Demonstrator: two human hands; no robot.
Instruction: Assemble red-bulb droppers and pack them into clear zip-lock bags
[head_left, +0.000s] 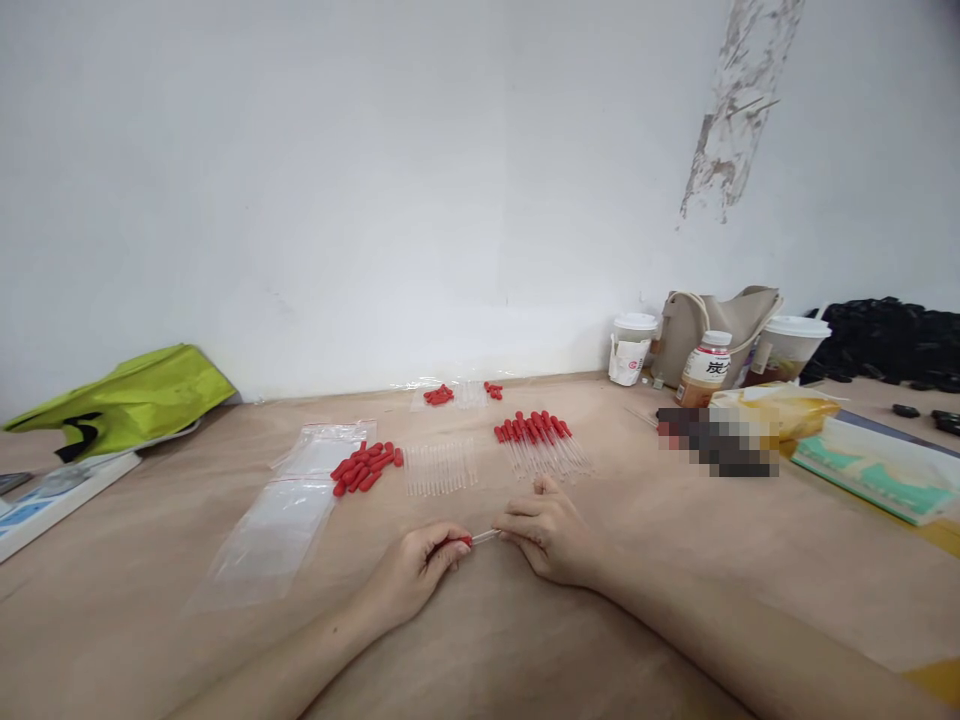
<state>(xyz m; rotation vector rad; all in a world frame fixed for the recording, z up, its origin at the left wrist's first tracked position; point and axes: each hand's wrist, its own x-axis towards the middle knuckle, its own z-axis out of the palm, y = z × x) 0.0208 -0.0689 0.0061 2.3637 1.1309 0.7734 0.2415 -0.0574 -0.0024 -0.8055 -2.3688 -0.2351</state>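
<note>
Between thumb and fingers, my left hand [424, 565] pinches a red rubber bulb [466, 541]. A clear glass dropper tube [486, 536] meets the bulb's end, and my right hand [547, 530] is closed on the tube's other end. How deep the tube sits in the bulb I cannot tell. Beyond my left hand lies a pile of loose red bulbs [366, 468]. A row of bare clear tubes [441, 467] is laid beside that pile. Past my right hand, several droppers with red bulbs fitted [541, 440] lie side by side.
Clear zip bags [277, 530] lie flat on the left. Against the wall sits a bag of more bulbs and tubes [471, 394]. At the right stand a lidded cup [632, 348], a bottle [705, 370] and a tissue pack [870, 470]. A power strip [75, 495] is far left.
</note>
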